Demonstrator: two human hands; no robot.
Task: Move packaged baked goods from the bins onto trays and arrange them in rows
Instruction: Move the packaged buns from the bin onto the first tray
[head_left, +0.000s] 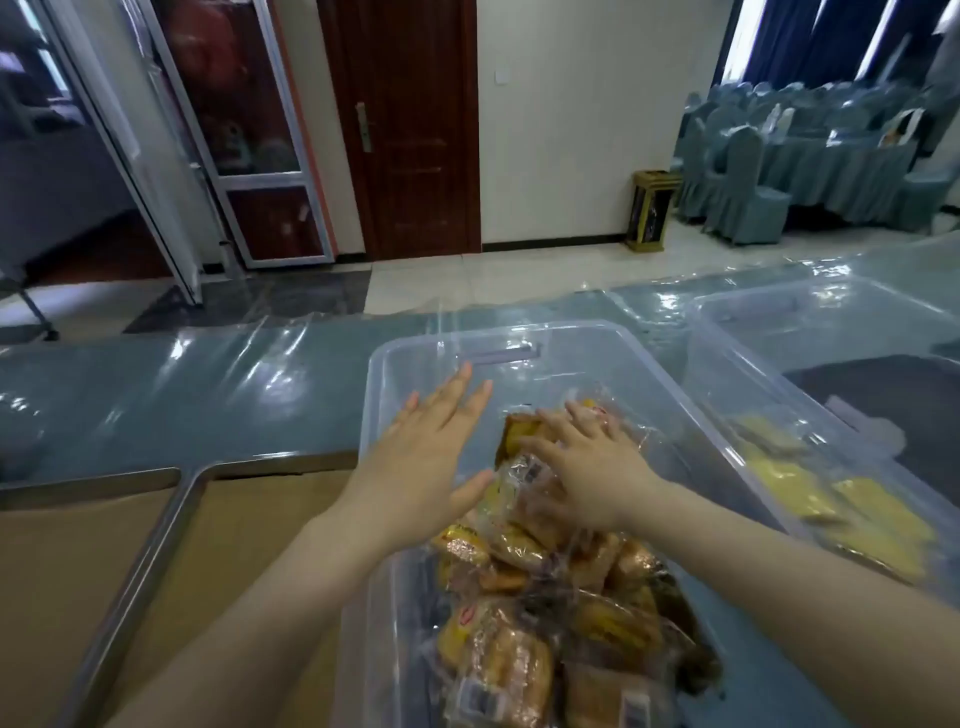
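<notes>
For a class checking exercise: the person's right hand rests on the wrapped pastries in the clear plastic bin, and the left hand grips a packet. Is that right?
Not quite. The head view shows the left hand open, fingers straight, holding nothing. The right hand does rest on the wrapped pastries in the clear plastic bin.
</notes>
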